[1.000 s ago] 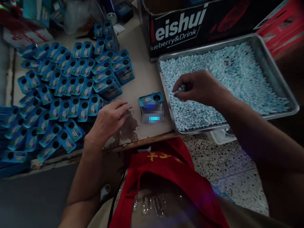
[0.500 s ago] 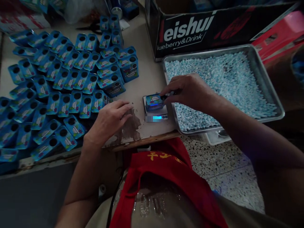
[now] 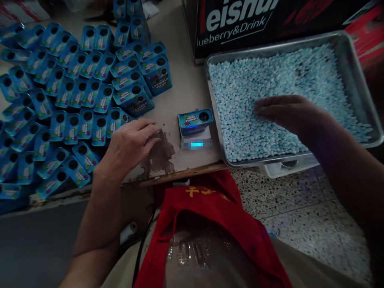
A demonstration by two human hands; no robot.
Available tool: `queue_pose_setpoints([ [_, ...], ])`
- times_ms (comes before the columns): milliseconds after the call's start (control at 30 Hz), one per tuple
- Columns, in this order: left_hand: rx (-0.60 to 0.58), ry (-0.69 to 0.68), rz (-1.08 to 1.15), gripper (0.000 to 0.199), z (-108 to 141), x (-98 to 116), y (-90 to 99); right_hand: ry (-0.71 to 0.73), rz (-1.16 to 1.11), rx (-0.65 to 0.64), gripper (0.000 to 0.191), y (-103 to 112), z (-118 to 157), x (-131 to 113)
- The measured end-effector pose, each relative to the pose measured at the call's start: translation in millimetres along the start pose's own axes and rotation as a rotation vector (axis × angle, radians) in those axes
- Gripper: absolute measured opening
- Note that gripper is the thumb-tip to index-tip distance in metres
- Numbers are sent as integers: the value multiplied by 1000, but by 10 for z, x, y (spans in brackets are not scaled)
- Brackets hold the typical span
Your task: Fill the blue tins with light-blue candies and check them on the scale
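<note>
My right hand (image 3: 282, 110) is over the metal tray (image 3: 214, 110) of small pale-blue candies (image 3: 240, 100). Its fingers are stretched out, and I see nothing held in them; they are a little blurred. On a small scale (image 3: 196, 137) with a glowing display stands a blue candy tin (image 3: 195, 121), a dark round hole in its top. My left hand (image 3: 129, 140) rests at the table's worn front edge, fingers loosely bent and apart, holding nothing. Beside it, on the left, are rows of similar blue tins (image 3: 100, 127).
Behind the tray stands a black printed carton (image 3: 240, 28), with a red object (image 3: 367, 38) to its right. A white container (image 3: 292, 168) shows below the tray's front edge. At the back left, a dark tool lies partly behind the tins.
My right hand has left the hole of the tin on the scale and moved right over the candies. The left hand stays at the table edge. The view has shifted slightly.
</note>
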State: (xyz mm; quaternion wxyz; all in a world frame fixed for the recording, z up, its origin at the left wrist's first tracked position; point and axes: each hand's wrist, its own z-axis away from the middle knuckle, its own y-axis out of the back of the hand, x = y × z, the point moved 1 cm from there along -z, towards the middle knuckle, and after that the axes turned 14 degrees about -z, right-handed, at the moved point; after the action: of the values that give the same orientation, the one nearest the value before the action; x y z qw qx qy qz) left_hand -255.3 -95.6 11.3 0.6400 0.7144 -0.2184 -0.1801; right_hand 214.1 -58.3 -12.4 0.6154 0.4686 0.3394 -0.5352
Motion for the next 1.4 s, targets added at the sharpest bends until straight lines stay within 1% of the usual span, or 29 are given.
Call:
queue_pose_setpoints([
  [33, -8, -1, -11, 30, -56, 32, 35, -35, 51, -43, 2, 26, 31, 20],
  [100, 17, 16, -34, 32, -180, 99, 130, -71, 127, -122, 7, 0, 82, -35],
  [167, 91, 49, -64, 34, -277, 150, 242, -81, 175, -183, 7, -90, 105, -173],
  [233, 165, 65, -82, 34, -316, 177, 340, -54, 231, -235, 10, -204, 101, -345],
  [300, 194, 63, -75, 33, -298, 186, 398, 23, 296, -284, 15, -328, 92, -529],
  [367, 169, 59, -53, 32, -248, 190, 408, 127, 353, -333, 16, -468, 99, -716],
  [433, 127, 56, -46, 32, -191, 192, 387, 225, 416, -371, 13, -631, 122, -894],
  [500, 112, 47, -45, 32, -146, 191, 358, 318, 469, -404, 7, -809, 145, -1039],
  [600, 129, 42, -24, 30, -100, 172, 337, 417, 468, -483, 3, -1043, 143, -1148],
  [700, 92, 75, 7, 30, -73, 140, 338, 453, 418, -508, 6, -1152, 107, -1160],
  [767, 69, 107, 23, 32, -65, 128, 333, 453, 405, -494, 8, -1162, 94, -1154],
  [833, 77, 120, 47, 32, -71, 134, 314, 450, 424, -489, 8, -1160, 102, -1150],
  [967, 95, 98, 114, 33, -110, 185, 241, 489, 512, -490, 3, -1230, 146, -1150],
  [1100, 53, 85, 148, 33, -135, 216, 187, 500, 480, -506, 7, -1295, 165, -1206],
  [1167, 76, 76, 150, 32, -131, 208, 178, 491, 462, -464, 8, -1229, 152, -1237],
  [1200, 97, 69, 147, 32, -127, 198, 175, 494, 476, -414, 10, -1164, 138, -1234],
  [1267, 128, 64, 133, 31, -118, 173, 165, 484, 564, -308, 17, -1000, 99, -1156],
  [1300, 125, 64, 128, 30, -117, 162, 156, 457, 627, -283, 19, -917, 80, -1072],
  [1333, 111, 67, 127, 30, -119, 154, 146, 417, 689, -288, 19, -845, 66, -960],
  [1400, 66, 76, 139, 29, -140, 158, 123, 342, 787, -374, 19, -753, 68, -684],
])
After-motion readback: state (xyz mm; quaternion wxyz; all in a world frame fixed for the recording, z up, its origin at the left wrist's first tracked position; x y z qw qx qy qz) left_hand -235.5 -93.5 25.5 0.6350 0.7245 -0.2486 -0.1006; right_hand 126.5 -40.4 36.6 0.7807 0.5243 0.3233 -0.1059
